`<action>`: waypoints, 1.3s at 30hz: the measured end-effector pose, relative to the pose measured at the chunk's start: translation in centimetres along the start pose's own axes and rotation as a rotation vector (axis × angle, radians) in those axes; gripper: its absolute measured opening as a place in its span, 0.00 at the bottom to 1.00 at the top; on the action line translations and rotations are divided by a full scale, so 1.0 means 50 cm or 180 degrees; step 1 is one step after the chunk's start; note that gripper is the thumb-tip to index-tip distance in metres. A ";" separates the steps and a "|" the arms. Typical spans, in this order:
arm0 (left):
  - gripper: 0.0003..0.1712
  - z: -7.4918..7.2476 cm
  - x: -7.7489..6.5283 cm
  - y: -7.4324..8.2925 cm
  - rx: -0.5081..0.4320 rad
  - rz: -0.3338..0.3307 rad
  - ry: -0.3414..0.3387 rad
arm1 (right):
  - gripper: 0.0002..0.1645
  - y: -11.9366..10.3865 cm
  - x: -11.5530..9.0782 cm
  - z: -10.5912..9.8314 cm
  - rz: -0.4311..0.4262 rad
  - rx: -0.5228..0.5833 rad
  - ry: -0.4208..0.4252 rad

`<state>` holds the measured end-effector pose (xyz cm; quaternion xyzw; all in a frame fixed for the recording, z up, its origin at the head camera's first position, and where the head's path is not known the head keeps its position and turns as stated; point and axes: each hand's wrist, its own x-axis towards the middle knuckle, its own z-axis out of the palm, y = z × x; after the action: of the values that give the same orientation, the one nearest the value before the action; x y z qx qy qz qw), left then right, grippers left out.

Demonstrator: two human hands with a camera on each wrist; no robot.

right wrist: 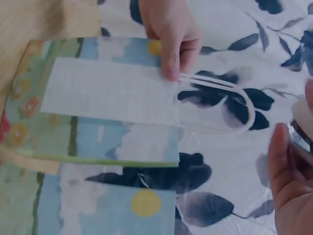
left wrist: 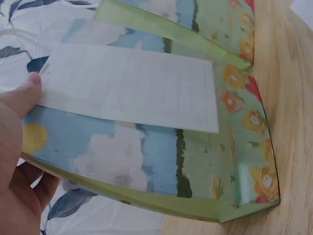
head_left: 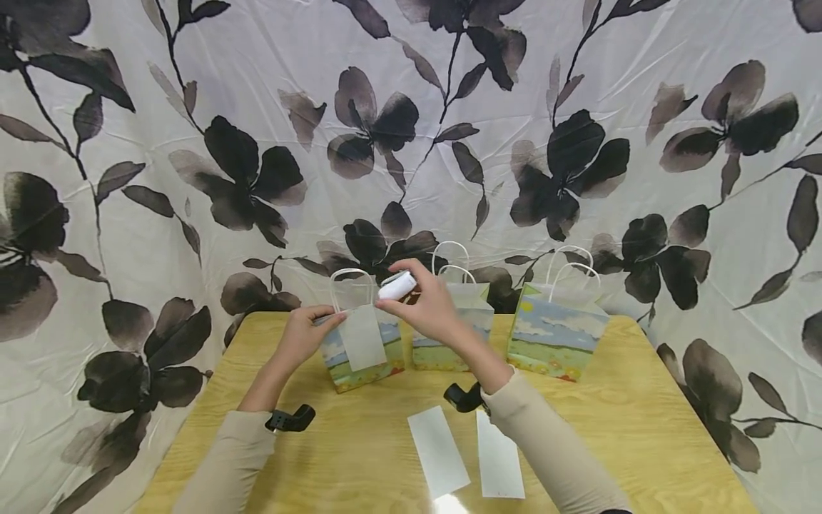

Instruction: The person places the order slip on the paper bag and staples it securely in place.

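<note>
My left hand (head_left: 300, 337) pinches the top of a white paper slip (head_left: 362, 341) against the upper edge of the leftmost paper gift bag (head_left: 393, 350). The slip hangs down over the bag's printed front of sky, grass and flowers. In the left wrist view the thumb lies on the slip's top end, and the other fingers are behind the bag. My right hand (head_left: 435, 303), just right of that bag's white handles (head_left: 350, 272), grips a small white rounded device (head_left: 397, 286) with a dark strip; its exact kind is unclear. The device is apart from the slip.
Two similar gift bags stand to the right, a middle one (head_left: 443, 350) partly behind my right hand and another (head_left: 555, 335). Two white paper slips (head_left: 439, 451) (head_left: 499, 460) lie on the wooden table (head_left: 347, 450). A floral cloth (head_left: 289, 86) hangs behind.
</note>
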<state>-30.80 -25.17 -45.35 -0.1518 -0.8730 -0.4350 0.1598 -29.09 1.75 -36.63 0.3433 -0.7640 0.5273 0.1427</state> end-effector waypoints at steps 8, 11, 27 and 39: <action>0.17 0.000 -0.001 -0.011 -0.0277 -0.0174 -0.0156 | 0.21 -0.021 -0.079 -0.065 0.0918 0.1045 0.0338; 0.20 -0.008 -0.007 -0.013 -0.0367 -0.0202 -0.0190 | 0.24 -0.028 -0.105 -0.088 0.1240 0.1430 0.0392; 0.13 -0.079 -0.123 0.040 -0.0037 0.0941 0.1296 | 0.16 -0.010 -0.232 -0.193 0.1413 0.0702 0.0466; 0.14 -0.031 -0.230 0.033 -0.0184 0.0955 0.0846 | 0.17 0.012 -0.351 -0.268 0.1386 -0.0922 0.0811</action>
<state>-19.51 -26.94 -48.02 -0.2260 -0.7989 -0.4474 0.3323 -18.73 20.55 -41.83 0.0784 -0.8630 0.4698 0.1685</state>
